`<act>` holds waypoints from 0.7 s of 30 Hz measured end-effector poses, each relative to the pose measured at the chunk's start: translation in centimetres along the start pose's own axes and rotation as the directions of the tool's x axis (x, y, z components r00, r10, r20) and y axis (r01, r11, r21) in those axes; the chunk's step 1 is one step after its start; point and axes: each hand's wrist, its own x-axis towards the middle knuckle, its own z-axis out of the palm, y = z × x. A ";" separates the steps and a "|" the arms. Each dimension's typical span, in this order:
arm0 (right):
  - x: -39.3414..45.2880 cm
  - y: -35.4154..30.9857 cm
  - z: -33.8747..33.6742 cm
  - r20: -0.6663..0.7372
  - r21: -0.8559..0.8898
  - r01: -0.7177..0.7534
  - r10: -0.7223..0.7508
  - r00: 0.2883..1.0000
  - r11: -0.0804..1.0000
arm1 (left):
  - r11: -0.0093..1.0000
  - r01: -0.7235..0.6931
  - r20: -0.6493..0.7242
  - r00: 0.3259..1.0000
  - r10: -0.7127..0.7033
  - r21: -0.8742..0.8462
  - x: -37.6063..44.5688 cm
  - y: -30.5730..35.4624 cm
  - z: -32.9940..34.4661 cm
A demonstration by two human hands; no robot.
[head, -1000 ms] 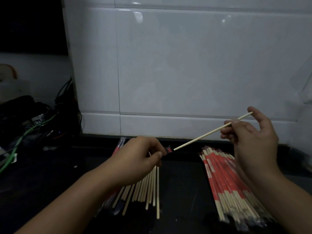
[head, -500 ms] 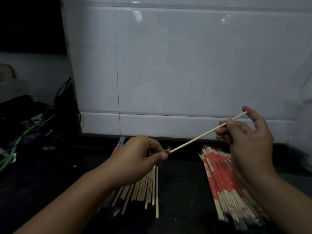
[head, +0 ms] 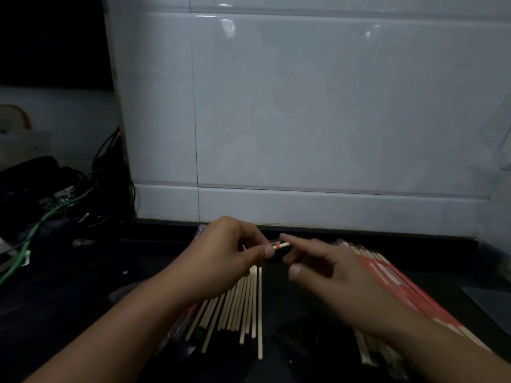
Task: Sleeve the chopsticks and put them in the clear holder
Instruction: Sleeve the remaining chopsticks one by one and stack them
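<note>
The chopstick (head: 282, 245) is almost wholly inside its sleeve: only a short pale tip with a red band at its base shows, held in the air above the loose bare chopsticks (head: 243, 305) fanned out on the dark counter (head: 83, 286). To finish the step well, the last push should run straight along the stick, with the sleeve mouth kept pinched so the film does not buckle or split. The left hand (head: 229, 258) is curled narrow, thumb and forefinger pinching the sleeved stick just behind the exposed tip. The right hand (head: 326, 269), to the right of the bare pile, is motion-blurred; its fingers look loosely extended toward the tip, and whether they touch it I cannot tell. Further right of the pile lies the stack of red-sleeved chopsticks (head: 401, 288). No clear holder can be made out for certain.
</note>
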 end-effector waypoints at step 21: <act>-1.1 -1.8 1.9 0.539 -0.145 0.285 -0.166 0.826 0.947 | 0.970 0.165 -0.038 0.984 -0.174 -0.180 0.2 0.0 -0.5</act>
